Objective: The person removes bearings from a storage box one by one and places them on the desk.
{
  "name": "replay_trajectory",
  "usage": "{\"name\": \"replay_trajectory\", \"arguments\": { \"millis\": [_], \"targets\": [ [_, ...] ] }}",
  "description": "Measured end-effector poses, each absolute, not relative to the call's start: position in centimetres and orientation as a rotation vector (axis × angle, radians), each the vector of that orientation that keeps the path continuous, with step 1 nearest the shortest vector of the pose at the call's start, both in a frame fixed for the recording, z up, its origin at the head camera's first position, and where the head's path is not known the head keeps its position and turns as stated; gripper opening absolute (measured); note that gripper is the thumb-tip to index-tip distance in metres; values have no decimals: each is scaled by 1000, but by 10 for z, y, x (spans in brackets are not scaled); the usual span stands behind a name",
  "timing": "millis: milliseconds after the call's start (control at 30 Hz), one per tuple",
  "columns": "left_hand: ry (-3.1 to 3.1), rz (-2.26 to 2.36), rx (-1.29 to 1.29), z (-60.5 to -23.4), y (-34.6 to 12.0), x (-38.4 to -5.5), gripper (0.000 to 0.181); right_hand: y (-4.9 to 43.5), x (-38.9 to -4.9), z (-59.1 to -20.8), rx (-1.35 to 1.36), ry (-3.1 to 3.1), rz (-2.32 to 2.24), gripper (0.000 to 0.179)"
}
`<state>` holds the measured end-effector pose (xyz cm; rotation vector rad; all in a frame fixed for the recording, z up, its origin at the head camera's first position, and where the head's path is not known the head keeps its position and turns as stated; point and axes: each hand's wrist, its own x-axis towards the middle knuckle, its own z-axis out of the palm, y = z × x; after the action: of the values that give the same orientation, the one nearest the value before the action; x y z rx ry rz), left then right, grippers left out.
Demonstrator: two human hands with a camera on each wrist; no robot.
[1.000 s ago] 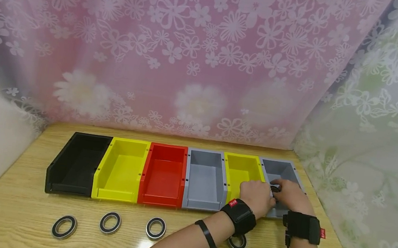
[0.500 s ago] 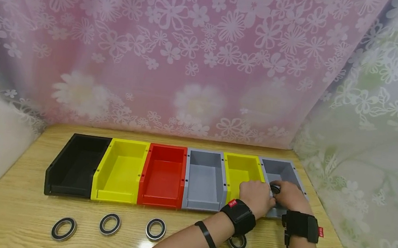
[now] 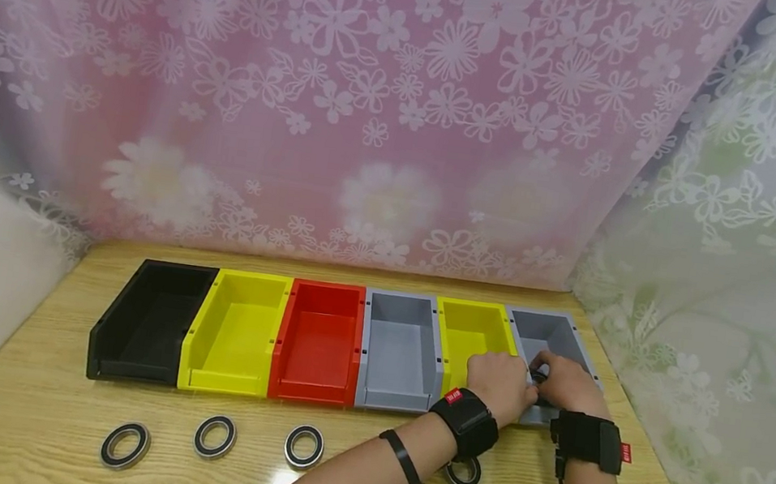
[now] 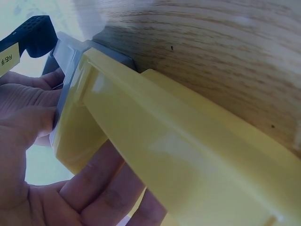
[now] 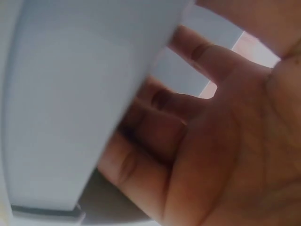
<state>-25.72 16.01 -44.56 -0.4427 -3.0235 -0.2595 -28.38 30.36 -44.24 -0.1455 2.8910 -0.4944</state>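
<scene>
My left hand (image 3: 500,387) grips the adjoining side walls of the right-hand yellow bin (image 3: 472,327) and the far-right grey bin (image 3: 542,332). In the left wrist view its fingers (image 4: 101,181) curl inside the yellow bin while the thumb lies at the grey edge. Reaching into that grey bin, my right hand (image 3: 570,382) pinches a dark ball bearing (image 3: 539,375) close to the left thumb. The bearing is mostly covered by fingers. From the right wrist, the grey bin's wall (image 5: 80,94) hides the fingertips.
Left of these stand a grey bin (image 3: 401,350), a red bin (image 3: 319,339), another yellow bin (image 3: 240,329) and a black bin (image 3: 160,318). Bearings (image 3: 304,448) lie in a row in front on the wooden table (image 3: 48,361); one bearing (image 3: 464,474) is partly under the left wrist.
The bearing in my right hand has tipped and sunk slightly into the far-right grey bin. My left hand has stayed in place.
</scene>
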Motion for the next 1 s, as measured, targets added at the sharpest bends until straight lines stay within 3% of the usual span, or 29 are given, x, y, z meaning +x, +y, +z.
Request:
{"name": "replay_trajectory", "arguments": {
  "millis": [833,1000],
  "targets": [
    [-3057,-272,-415,-446,163,-259,49,307,-288,-445,-182,2882,-506,23],
    [-3067,-267,-403,-446,163,-259,53,309,-285,-440,-209,2886,-587,35]
  ]
}}
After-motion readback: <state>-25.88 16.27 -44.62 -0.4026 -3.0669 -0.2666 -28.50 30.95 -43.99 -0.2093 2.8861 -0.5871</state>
